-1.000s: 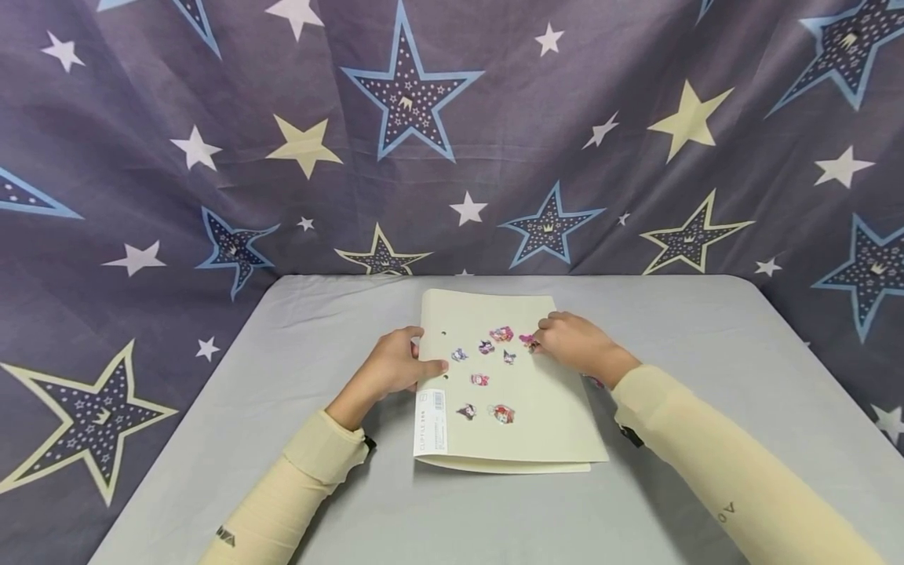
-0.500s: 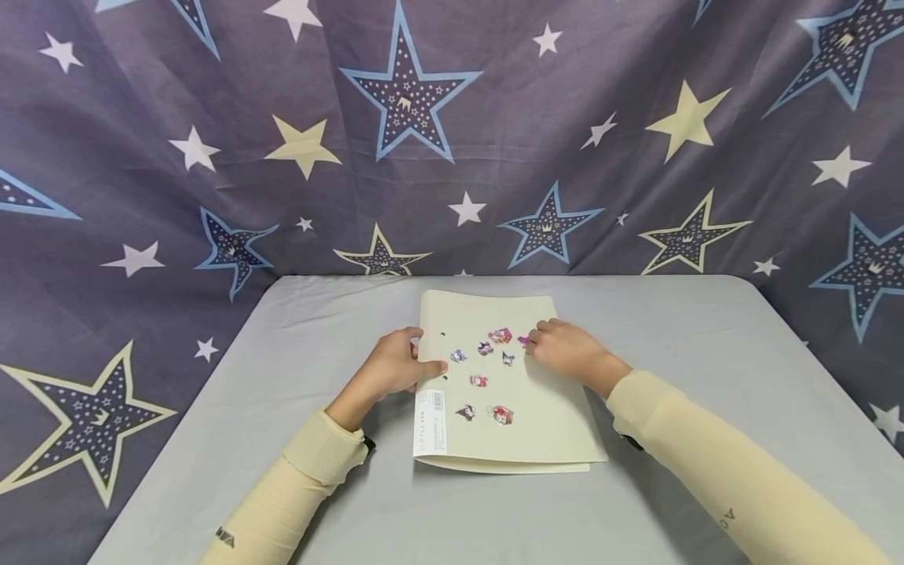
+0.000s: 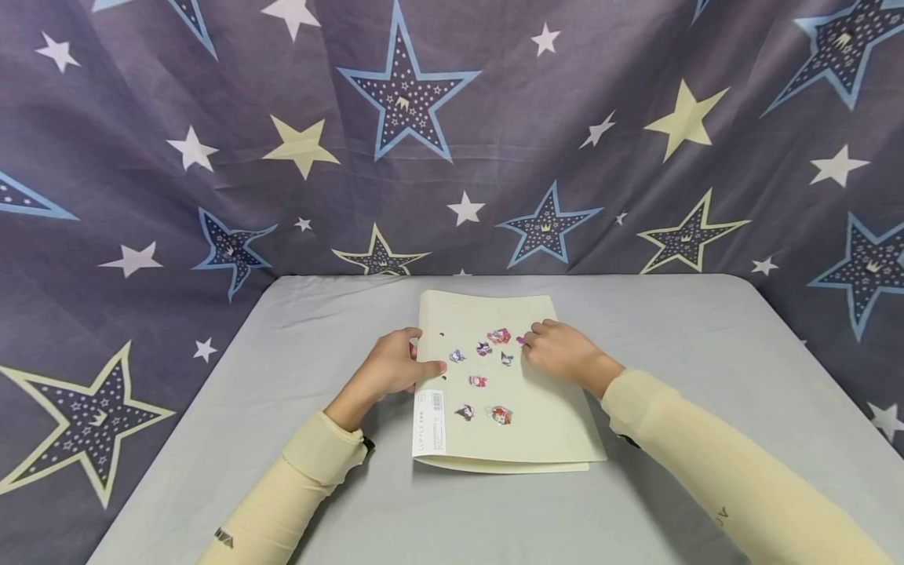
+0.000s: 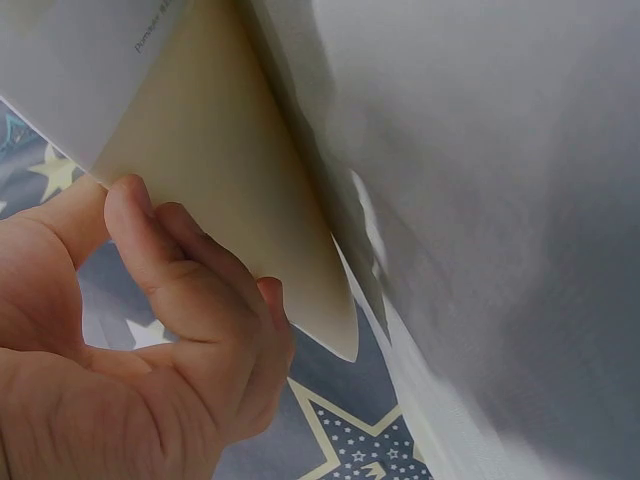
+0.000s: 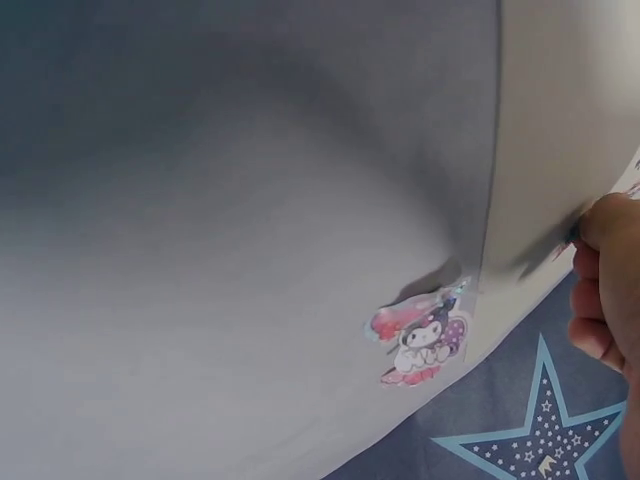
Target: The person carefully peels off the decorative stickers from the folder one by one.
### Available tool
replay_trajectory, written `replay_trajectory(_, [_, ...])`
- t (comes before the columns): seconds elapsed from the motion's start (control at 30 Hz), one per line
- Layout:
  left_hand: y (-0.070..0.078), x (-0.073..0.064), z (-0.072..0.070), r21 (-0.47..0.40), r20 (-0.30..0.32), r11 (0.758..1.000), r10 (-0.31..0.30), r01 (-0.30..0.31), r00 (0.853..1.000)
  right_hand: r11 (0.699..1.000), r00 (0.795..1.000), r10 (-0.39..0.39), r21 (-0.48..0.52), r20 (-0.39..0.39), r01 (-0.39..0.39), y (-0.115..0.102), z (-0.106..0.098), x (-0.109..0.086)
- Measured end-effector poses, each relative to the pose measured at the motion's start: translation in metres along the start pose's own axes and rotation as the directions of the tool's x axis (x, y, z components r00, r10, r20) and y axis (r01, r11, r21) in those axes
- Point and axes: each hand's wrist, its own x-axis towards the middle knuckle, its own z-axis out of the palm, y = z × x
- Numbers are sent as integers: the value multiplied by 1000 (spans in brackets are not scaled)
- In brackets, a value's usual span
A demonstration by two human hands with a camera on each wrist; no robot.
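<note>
A cream clip-file folder (image 3: 544,428) lies on the table, its lower edge slightly parted. My left hand (image 3: 395,361) grips its left edge, thumb on the cover; the left wrist view shows these fingers (image 4: 170,250) curled at the edge. Near the cover's upper right, my right hand (image 3: 565,351) pinches a small magenta sticker (image 3: 521,340), mostly hidden by the fingers. Several cartoon stickers are scattered over the cover, among them a pink one (image 3: 499,336) up high and a red-haired figure (image 3: 501,415) lower down.
Grey cloth covers the table (image 3: 339,502). In the right wrist view, a pink cartoon sticker (image 5: 425,340) lies on the cloth beside the folder's right edge. A white label (image 3: 429,424) marks the folder's lower left. Behind hangs a star-patterned curtain (image 3: 494,102).
My right hand has moved slightly left and down on the cover with the magenta sticker, which is now more covered by the fingers. The left hand keeps its grip in place.
</note>
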Motion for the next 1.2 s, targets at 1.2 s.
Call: replay_trajectory(1.2, [0,-1,-1,-23,-6,1000,1,-1,1000,965,974,161,180,157,-189,9,-1,8])
